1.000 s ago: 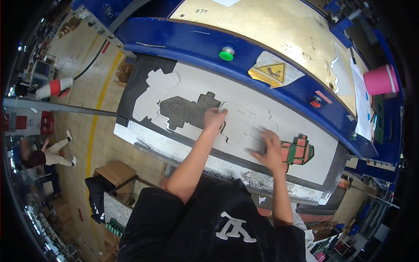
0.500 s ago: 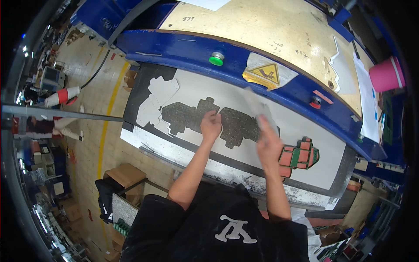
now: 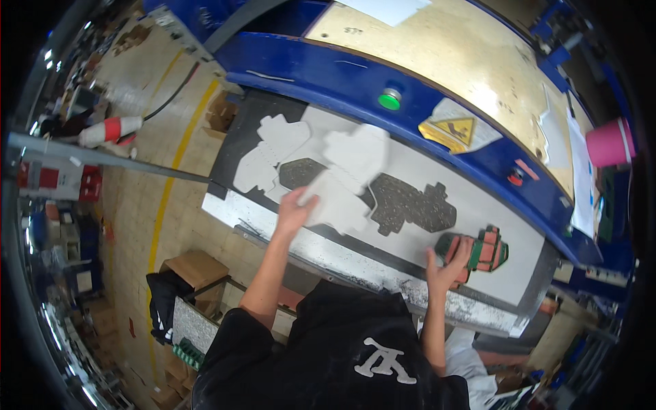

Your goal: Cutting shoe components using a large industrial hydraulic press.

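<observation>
My left hand (image 3: pixel 294 213) pinches the near edge of a white card blank (image 3: pixel 342 198), which is slightly blurred and held tilted over the sheet. My right hand (image 3: pixel 447 272) has its fingers over the left end of a cutting die (image 3: pixel 486 253), green with red-pink pads, lying on the right part of the pale grey sheet (image 3: pixel 506 277). A dark cut-out opening (image 3: pixel 417 205) with tabbed outlines shows in the sheet between my hands. Further left lies another white blank (image 3: pixel 273 147), on the sheet's left end and the dark bed.
A blue press beam (image 3: pixel 328 72) with a green button (image 3: pixel 390 99), a red button (image 3: pixel 515 178) and a yellow warning label (image 3: pixel 454 130) runs along the far side. A pink bucket (image 3: pixel 608 143) stands at right. A cardboard box (image 3: pixel 197 271) is at lower left.
My left hand has moved left and now holds the white blank. My right hand has gone from a blurred pale piece over the sheet down to the cutting die. The view has shifted somewhat.
</observation>
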### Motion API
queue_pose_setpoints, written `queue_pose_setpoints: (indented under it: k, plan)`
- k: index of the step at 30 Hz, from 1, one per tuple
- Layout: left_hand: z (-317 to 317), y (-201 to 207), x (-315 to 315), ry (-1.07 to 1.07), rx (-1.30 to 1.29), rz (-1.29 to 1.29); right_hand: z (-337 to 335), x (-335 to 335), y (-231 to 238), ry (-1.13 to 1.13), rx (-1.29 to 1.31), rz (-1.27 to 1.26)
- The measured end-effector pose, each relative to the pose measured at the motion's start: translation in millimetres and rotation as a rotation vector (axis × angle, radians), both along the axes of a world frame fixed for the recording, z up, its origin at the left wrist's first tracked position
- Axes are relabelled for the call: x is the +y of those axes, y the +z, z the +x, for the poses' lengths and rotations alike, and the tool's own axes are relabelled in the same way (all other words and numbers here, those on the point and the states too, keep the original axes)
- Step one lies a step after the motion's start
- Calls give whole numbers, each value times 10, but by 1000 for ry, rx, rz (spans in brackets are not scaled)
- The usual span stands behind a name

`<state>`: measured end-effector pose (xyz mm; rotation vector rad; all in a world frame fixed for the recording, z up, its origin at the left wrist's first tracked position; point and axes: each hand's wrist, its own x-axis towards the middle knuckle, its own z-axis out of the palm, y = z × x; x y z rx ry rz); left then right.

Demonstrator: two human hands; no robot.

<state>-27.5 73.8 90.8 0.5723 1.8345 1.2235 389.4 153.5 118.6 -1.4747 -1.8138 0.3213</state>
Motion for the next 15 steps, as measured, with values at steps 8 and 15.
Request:
queue_pose_setpoints:
  k: [8, 15]
  plan:
    - [96, -107, -34, 89, 922, 12, 590, 186, -731, -537, -379, -323]
    - [1418, 178, 567, -260, 762, 257, 1015, 119, -501, -172, -327, -414]
